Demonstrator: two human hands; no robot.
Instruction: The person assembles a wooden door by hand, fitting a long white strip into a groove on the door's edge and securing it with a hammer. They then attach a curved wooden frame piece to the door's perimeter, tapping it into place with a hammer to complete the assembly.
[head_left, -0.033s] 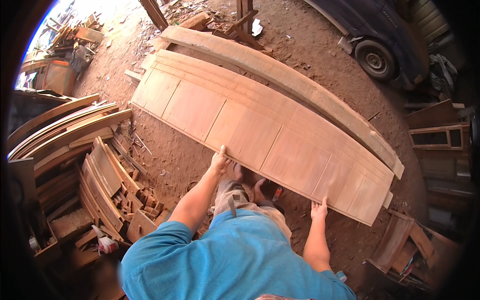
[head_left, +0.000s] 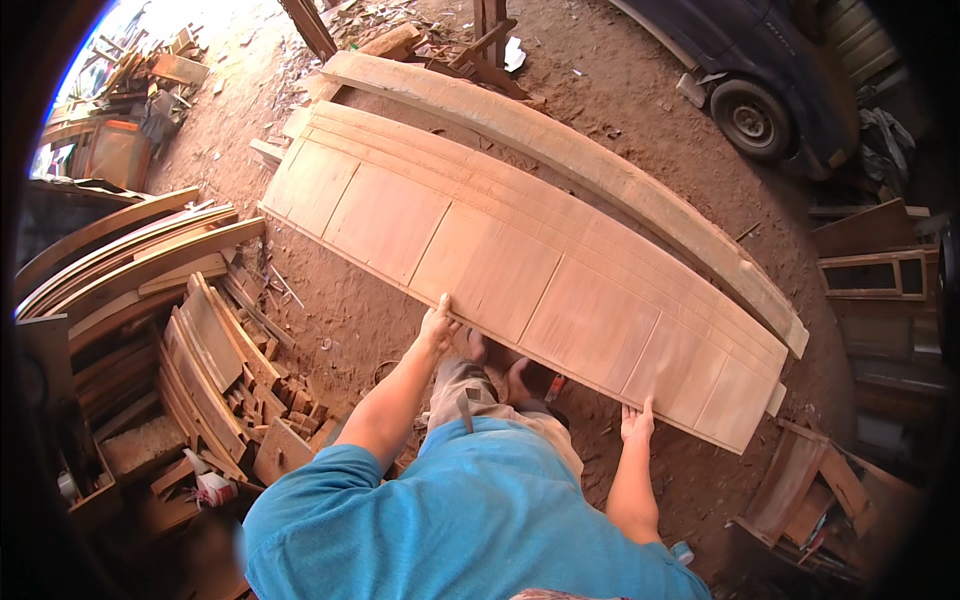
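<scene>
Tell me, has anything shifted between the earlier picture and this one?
Nothing visibly changed. The left hand and right hand both grip the near edge of the long wooden panel, which lies in the same place beside the plank.

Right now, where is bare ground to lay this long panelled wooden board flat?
Bare dirt lies beyond the thick pale beam, toward the dark vehicle. Left is crowded with stacked curved wood offcuts; wooden frames crowd the right.
</scene>
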